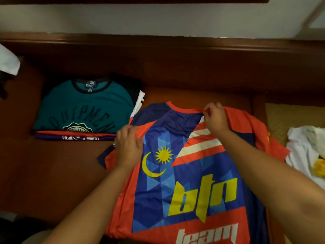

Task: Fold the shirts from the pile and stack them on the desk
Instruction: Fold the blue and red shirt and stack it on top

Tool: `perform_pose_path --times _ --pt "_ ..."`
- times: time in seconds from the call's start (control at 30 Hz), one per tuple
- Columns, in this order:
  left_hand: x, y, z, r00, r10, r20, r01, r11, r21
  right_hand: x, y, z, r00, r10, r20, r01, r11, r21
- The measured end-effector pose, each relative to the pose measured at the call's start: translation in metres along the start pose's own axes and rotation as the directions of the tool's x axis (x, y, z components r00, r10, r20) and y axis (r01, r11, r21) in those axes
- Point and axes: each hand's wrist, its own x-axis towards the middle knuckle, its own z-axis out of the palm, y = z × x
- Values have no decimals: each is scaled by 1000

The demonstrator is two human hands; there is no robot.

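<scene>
While the red and blue jersey [184, 173] lies flat on the counter [52, 173] with its printed side up, my right hand [215, 118] pinches the cloth at the collar, and my left hand [129, 147] presses on the left shoulder part; its fingers [123, 133] seem to curl over the edge there, but I cannot tell surely if they grip it. To the left of the jersey, just beside it, stands the stack of folded shirts, with the teal shirt [84, 104] on top and a red and a purple one under it. The jersey looks thin and slippery, so I judge that a fold can slide open if I pull only at the collar, and the sleeve under my left hand may bunch up. The upper left sleeve of the jersey lies very near the stack, maybe touching it, so a wide sweep of my left arm could push the stack crooked. To the right of the jersey waits a white garment [304, 148] with something yellow on it, probably the pile; the right sleeve of the jersey reaches close to it and could catch on it.
</scene>
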Motion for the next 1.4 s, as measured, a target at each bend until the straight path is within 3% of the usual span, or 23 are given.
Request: perform_pose_path --times 0.07,0.13,0.2,0.3,0.43,0.53,0.63,0.73,0.9,1.0,1.1,1.17,1.2,1.27,1.33,1.4 --pt "30 24 13 992 94 84 -84 989 -121 -29 2 -6 990 -120 -69 127 987 98" --pt "60 47 26 968 110 224 -62 976 -209 -63 6 -12 979 -200 -50 205 970 129" --pt "84 61 43 916 89 392 -13 981 -193 -90 12 -14 973 -230 -2 229 965 128" --pt "99 63 59 804 130 580 -89 991 -99 -106 21 -14 981 -195 11 192 976 103" --pt "83 54 50 848 221 482 -171 975 -145 -105 30 -11 992 -124 11 123 991 44" --pt "61 41 40 834 286 473 -230 958 -174 -112 32 -8 996 -92 2 92 996 19" --pt "56 27 38 842 285 458 -205 954 -218 -106 26 -12 994 -108 -28 108 994 25" --pt "84 30 39 932 206 297 -121 952 -281 -70 18 -20 993 -99 -65 97 995 -32" --pt "101 42 16 990 51 129 7 910 -414 -1 -6 -29 984 145 -105 -162 971 -176" --pt "37 8 -2 995 -100 29 103 900 -424 -1 -41 -8 996 17 -84 -40 957 -287" --pt "-43 -48 -11 902 -431 -16 423 891 -165 -21 -94 44 963 -227 146 257 937 -236" --pt "-78 -71 -17 741 -670 51 668 742 55 -31 -129 85 886 -326 331 392 906 -157" --pt "-86 -77 -21 692 -716 91 709 698 102 -34 -146 101 846 -343 408 421 899 -119" --pt "-88 -88 -24 686 -713 146 701 701 129 -38 -170 121 800 -317 509 410 909 -79" --pt "-78 -94 -28 716 -673 185 669 737 92 -36 -178 127 801 -250 544 372 920 -124" --pt "-68 -96 -34 758 -619 206 647 755 -107 -31 -178 122 800 -222 557 362 919 -154"
